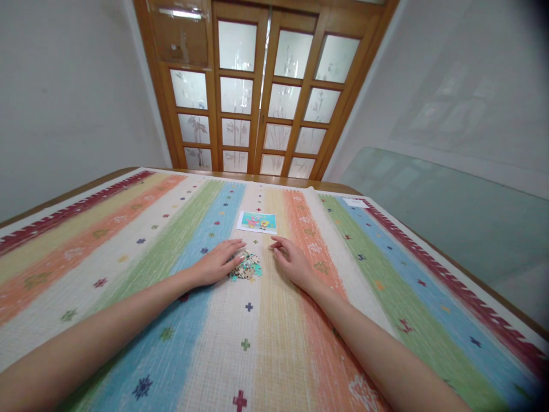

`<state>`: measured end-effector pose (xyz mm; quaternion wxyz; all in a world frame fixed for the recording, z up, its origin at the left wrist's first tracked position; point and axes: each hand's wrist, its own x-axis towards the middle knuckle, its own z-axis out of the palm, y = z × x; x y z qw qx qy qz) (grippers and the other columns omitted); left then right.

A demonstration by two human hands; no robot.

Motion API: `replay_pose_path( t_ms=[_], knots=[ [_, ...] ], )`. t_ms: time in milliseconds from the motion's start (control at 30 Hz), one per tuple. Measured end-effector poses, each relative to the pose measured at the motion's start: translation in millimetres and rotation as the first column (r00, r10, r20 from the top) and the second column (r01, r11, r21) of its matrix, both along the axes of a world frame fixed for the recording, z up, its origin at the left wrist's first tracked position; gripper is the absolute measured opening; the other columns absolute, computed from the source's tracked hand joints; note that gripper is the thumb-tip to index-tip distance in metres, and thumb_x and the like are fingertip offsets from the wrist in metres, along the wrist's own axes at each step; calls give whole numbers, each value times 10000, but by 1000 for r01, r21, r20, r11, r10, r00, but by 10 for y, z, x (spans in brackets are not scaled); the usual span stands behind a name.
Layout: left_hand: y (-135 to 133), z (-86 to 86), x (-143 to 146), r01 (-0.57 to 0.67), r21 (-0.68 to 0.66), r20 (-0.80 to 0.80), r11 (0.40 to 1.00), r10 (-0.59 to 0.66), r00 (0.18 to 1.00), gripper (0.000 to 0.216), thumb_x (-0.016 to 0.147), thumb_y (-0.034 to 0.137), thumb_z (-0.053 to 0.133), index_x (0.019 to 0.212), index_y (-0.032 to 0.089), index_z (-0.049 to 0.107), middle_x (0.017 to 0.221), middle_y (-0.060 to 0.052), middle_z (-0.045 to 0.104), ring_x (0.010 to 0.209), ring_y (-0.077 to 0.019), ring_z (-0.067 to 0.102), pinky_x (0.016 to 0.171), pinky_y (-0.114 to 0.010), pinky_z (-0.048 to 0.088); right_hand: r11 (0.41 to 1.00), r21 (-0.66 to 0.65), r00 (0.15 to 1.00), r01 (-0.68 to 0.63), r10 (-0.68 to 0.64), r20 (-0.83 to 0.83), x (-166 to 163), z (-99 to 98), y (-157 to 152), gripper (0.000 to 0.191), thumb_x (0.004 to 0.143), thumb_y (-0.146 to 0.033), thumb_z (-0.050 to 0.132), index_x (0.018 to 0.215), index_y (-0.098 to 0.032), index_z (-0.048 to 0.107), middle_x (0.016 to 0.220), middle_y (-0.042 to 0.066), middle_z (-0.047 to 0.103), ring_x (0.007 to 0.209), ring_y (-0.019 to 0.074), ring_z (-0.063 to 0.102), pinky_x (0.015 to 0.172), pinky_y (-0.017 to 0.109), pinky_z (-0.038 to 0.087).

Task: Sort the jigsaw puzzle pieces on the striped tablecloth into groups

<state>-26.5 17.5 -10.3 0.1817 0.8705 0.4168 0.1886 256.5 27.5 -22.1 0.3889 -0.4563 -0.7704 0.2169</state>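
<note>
A small heap of jigsaw puzzle pieces (246,268), mostly teal and cream, lies on the striped tablecloth (227,343). My left hand (218,262) rests at the heap's left side, its fingers stretched out and the tips touching or just over the pieces. To the right of the heap, my right hand (294,260) lies on the cloth with its fingers loosely bent and apart, holding nothing that I can see. Just beyond both hands is a flat picture card (257,222) with cartoon figures on a turquoise ground and a white border.
The cloth covers a large wooden table, whose far edge (330,186) shows. A small white slip (355,202) lies near the far right corner. Behind the table stand wooden doors (259,86) with glass panes. A pale green panel (450,212) leans along the right wall.
</note>
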Motion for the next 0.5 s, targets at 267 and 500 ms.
replay_pose_path(
  t_ms=[267,500],
  knots=[
    [-56,34,250,-47,-194,357,980,115,927,570,1047,560,300,1396,193,562,1470,-88,561,1391,-240,487,1232,-437,313,1000,13,1000,-20,19,18,2,-8,-13,401,911,-197,497,1301,-194,592,1136,100,721,1082,238,655,1006,448,482],
    [-7,36,92,-103,-191,444,976,179,878,547,1051,548,314,1332,192,619,1398,-85,620,1326,-239,549,1203,-425,354,999,-7,999,-41,41,-1,6,41,-36,380,916,-189,513,1283,-220,603,1107,81,724,1064,231,665,994,436,494]
  ],
)
